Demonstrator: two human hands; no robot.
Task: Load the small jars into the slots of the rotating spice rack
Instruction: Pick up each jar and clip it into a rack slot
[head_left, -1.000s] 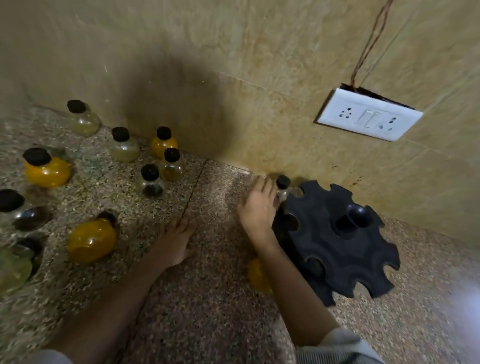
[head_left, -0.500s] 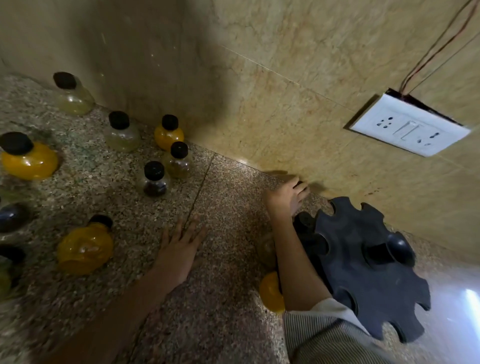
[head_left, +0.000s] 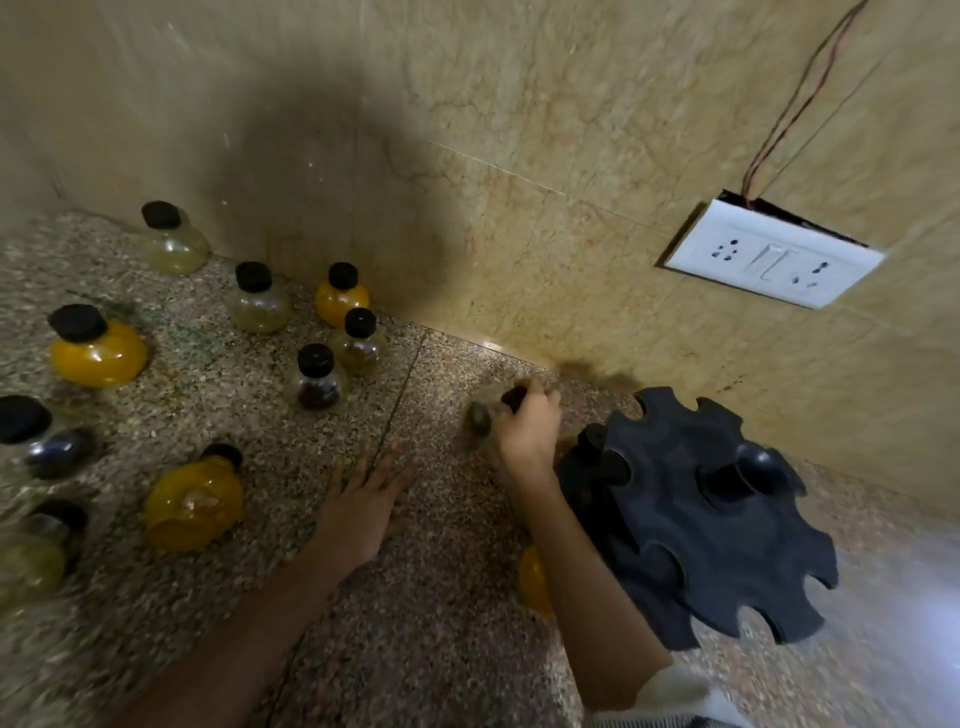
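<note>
Nine jars stand loose on the bench (head_left: 218, 395), and one yellow jar (head_left: 532, 582) sits by the one black rack (head_left: 696, 525). The right hand (head_left: 527, 434) holds a blurry jar (head_left: 485, 410). The left hand (head_left: 363, 499) lies flat and spread wide.

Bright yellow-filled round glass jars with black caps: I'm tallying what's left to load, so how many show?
4: one far left, one tipped near the left hand, one by the wall, one partly hidden behind the right forearm. Others may be hidden.

Two bare forearms, hands without rings or gloves; the right arm's pale sleeve (head_left: 670, 701), faintly striped, is pushed up short of the elbow at frame bottom.
</note>
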